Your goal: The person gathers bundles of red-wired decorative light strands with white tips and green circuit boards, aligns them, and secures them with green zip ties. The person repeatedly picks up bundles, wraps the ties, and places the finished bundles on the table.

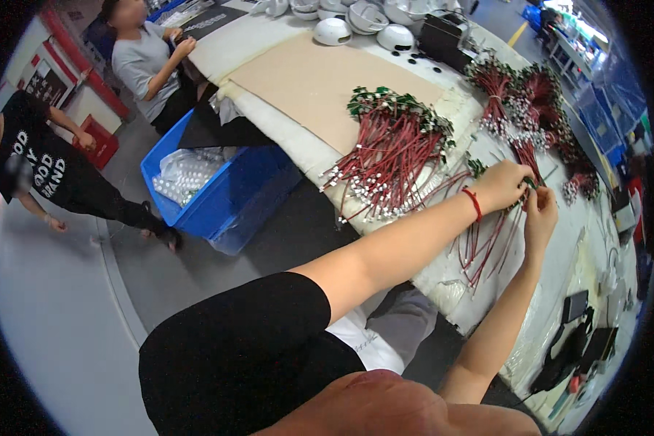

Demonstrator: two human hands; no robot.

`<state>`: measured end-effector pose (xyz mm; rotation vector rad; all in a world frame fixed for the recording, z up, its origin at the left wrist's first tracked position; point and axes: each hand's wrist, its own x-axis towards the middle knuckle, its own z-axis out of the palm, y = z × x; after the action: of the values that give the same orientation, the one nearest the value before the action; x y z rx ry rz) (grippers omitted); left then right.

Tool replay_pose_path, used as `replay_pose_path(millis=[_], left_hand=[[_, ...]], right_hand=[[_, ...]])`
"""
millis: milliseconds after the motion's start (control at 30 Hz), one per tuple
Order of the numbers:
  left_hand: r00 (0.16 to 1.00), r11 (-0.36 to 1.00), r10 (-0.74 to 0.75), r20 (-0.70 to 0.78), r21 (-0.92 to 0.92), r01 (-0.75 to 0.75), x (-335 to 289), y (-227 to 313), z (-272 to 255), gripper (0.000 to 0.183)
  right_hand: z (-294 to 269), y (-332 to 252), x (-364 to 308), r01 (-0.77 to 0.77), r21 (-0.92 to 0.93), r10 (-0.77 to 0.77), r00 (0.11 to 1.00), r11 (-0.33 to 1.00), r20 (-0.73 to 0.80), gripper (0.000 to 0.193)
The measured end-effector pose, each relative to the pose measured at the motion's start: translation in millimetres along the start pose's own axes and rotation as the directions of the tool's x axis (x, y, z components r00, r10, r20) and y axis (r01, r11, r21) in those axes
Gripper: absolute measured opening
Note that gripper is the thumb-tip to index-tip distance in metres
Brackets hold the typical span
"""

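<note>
My left hand, with a red cord at its wrist, is closed with its fingertips pinching a small dark green circuit board. My right hand meets it there, thumb and fingers closed on the same piece. Fingers cover most of the board, so its details are hidden. Loose red wires with white connectors lie on the table below the hands. To the left spreads a large pile of red wire leads with green boards at one end and white plugs at the other. Just beyond my hands lies a smaller wire bundle.
Tied wire bundles stand at the far right. White domed housings and a black box sit at the back, behind a cardboard sheet. A blue bin stands left of the table. Two people are at the left.
</note>
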<state>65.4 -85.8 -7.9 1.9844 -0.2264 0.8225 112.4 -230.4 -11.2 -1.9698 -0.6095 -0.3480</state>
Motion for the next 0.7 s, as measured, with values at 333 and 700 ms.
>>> replay_pose_path(millis=[333, 700], left_hand=[[0.998, 0.999, -0.037, -0.049, -0.01, 0.037, -1.6, 1.3, 2.3, 0.017], [0.994, 0.97, -0.107, -0.023, -0.222, 0.099, 5.3, -4.4, 3.1, 0.018]], right_hand=[[-1.5, 4.9, -0.5, 0.093, -0.107, -0.094, 0.995, 0.99, -0.011, 0.011], [-3.0, 7.8, 2.0, 0.069, 0.08, -0.072, 0.997, 0.994, 0.039, 0.012]])
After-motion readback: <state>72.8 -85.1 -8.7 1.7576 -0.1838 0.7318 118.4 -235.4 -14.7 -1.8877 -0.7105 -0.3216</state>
